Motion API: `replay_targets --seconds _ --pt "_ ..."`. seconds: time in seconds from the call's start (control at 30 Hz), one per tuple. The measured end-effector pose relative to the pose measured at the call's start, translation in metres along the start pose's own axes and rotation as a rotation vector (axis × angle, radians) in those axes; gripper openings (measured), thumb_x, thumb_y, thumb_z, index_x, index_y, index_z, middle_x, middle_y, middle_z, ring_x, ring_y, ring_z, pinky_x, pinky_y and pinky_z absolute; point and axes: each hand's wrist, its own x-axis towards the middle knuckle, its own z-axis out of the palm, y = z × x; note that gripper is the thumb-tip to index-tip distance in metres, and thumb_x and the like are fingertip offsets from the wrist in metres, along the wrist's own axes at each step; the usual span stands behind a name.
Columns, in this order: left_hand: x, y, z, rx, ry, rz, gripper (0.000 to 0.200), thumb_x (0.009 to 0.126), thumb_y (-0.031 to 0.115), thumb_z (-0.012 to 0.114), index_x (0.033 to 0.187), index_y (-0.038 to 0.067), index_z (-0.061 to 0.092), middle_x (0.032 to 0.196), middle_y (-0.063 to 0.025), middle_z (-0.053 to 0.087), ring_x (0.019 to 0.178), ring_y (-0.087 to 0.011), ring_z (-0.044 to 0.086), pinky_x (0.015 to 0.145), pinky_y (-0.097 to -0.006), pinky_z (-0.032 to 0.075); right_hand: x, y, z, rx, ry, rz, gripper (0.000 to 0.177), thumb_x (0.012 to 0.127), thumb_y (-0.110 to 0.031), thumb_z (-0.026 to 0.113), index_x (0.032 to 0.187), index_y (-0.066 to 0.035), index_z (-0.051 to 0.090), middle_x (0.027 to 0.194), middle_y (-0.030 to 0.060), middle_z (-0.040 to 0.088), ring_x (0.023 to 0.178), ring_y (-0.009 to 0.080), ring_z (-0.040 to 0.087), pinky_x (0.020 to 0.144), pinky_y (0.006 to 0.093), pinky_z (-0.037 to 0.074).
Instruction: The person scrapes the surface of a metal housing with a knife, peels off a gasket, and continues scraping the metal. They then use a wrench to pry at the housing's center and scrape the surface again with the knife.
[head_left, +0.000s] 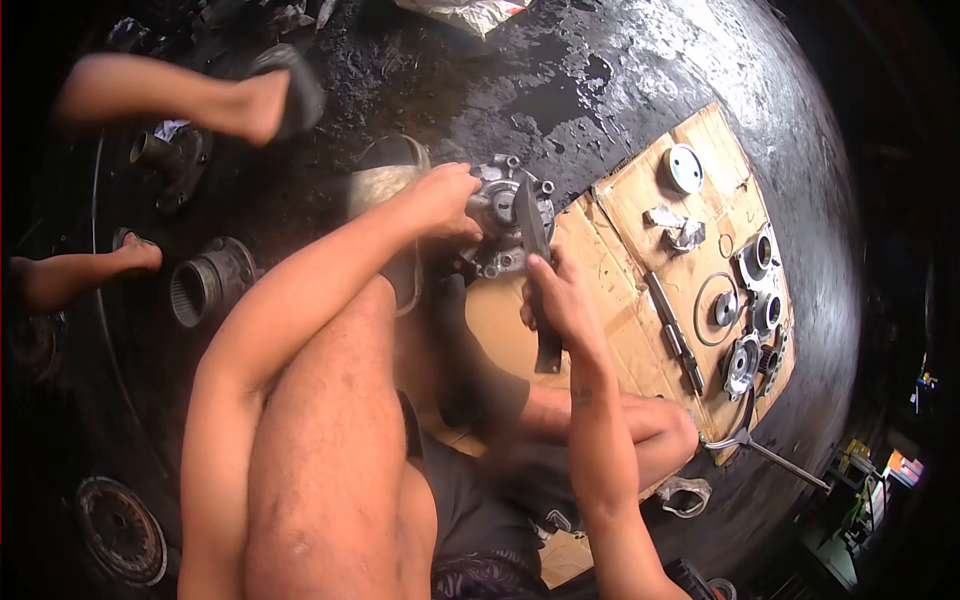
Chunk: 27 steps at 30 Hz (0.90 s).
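**Hands on metal housing (pixel 497 212), flat dark tool (pixel 532 225) across its face**

At far left, another person's feet (pixel 255 105) rest on the dark, wet floor (pixel 600 90), and a splined sleeve (pixel 205 285) stands just beside the lower one. Toward the middle, the left hand (pixel 445 200) closes its grip over the left side of the metal housing, which lies at the left edge of the cardboard sheet (pixel 620 250). The right hand (pixel 560 300) wraps its grip tightly round the flat dark tool, whose upper end crosses the housing. Farther right, the cardboard carries a steel shaft (pixel 672 330), a round white cap (pixel 685 168) and a cluster of small machined parts (pixel 757 290), all well apart from both hands.
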Motion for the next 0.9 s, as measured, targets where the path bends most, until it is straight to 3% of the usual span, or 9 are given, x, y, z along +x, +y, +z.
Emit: replay_targets --seconds 0.17,0.23,0.33,0.57,0.67,0.7,0.77,0.83,0.9 --pt "-0.013 0.024 -0.025 -0.259 0.091 -0.026 0.082 0.063 0.040 0.089 0.127 -0.003 0.061 0.145 -0.0284 0.045 0.133 -0.0410 0.046 0.110 -0.0416 0.040 -0.013 0.020 -0.008 0.326 -0.057 -0.063 0.018 0.100 -0.020 0.054 0.107 -0.005 0.047 0.071 0.0074 0.053 0.045 0.0178 0.053 0.040 0.0296 0.044" --pt "-0.011 0.024 -0.019 -0.229 0.306 0.030 0.074 0.067 0.038 0.089 0.124 -0.003 0.064 0.136 -0.0212 0.058 0.122 -0.0326 0.059 0.103 -0.0373 0.046 -0.011 0.019 0.000 0.428 -0.052 -0.125 0.018 0.100 -0.020 0.054 0.109 -0.005 0.047 0.074 0.0080 0.054 0.047 0.0180 0.054 0.041 0.0298 0.045" --pt "-0.011 0.032 -0.025 -1.063 0.101 0.043 0.044 0.085 0.025 0.081 0.116 -0.004 0.068 0.103 -0.0048 0.071 0.094 -0.0076 0.063 0.085 -0.0254 0.050 -0.004 0.011 0.015 0.563 -0.019 -0.211 0.029 0.102 -0.026 0.053 0.122 -0.008 0.043 0.079 0.0074 0.057 0.053 0.0189 0.058 0.046 0.0301 0.047" --pt "-0.018 0.039 -0.021 -1.242 -0.272 -0.112 0.034 0.095 0.030 0.068 0.111 0.000 0.068 0.094 -0.0041 0.070 0.076 -0.0117 0.065 0.067 -0.0264 0.053 0.004 -0.005 0.043 0.600 0.021 -0.281 0.032 0.094 -0.008 0.052 0.123 -0.005 0.037 0.085 0.0114 0.060 0.063 0.0174 0.062 0.050 0.0299 0.050" --pt "-0.016 0.041 -0.016 -1.425 -0.433 -0.221 0.036 0.100 0.033 0.059 0.124 0.006 0.060 0.099 -0.0019 0.067 0.068 -0.0107 0.063 0.055 -0.0262 0.053 0.017 0.005 0.054 0.432 0.104 -0.435 0.046 0.086 -0.005 0.051 0.129 0.001 0.033 0.103 0.0180 0.061 0.080 0.0222 0.065 0.071 0.0330 0.055" --pt "-0.014 0.039 -0.013 -1.420 -0.449 -0.208 0.036 0.100 0.033 0.059 0.124 0.006 0.060 0.099 -0.0019 0.067 0.068 -0.0107 0.063 0.055 -0.0262 0.053 0.021 0.012 0.052 0.222 0.174 -0.481 0.051 0.086 -0.008 0.053 0.132 0.005 0.035 0.110 0.0205 0.060 0.098 0.0274 0.064 0.088 0.0372 0.052" --pt "-0.022 0.047 -0.020 -1.595 -0.371 -0.250 0.033 0.102 0.030 0.056 0.127 0.009 0.056 0.105 -0.0012 0.066 0.069 -0.0120 0.064 0.060 -0.0297 0.056 0.012 0.004 0.047 0.035 0.237 -0.650 0.053 0.086 -0.010 0.056 0.135 0.004 0.041 0.114 0.0209 0.061 0.113 0.0305 0.059 0.099 0.0398 0.045" --pt "-0.021 0.046 -0.019 -1.623 -0.379 -0.215 0.030 0.103 0.029 0.054 0.126 0.009 0.053 0.107 -0.0024 0.064 0.075 -0.0144 0.066 0.064 -0.0331 0.059 0.027 0.017 0.033 0.162 0.216 -0.601 0.047 0.087 -0.016 0.061 0.130 0.001 0.053 0.113 0.0186 0.063 0.115 0.0281 0.057 0.099 0.0392 0.044" --pt "-0.029 0.060 -0.030 -1.637 -0.333 -0.266 0.029 0.102 0.028 0.055 0.122 0.007 0.055 0.101 -0.0041 0.063 0.080 -0.0170 0.067 0.067 -0.0353 0.060 0.027 -0.001 -0.019 -0.168 0.255 -0.637 0.038 0.087 -0.023 0.067 0.118 -0.001 0.063 0.114 0.0187 0.063 0.111 0.0273 0.059 0.095 0.0381 0.047"
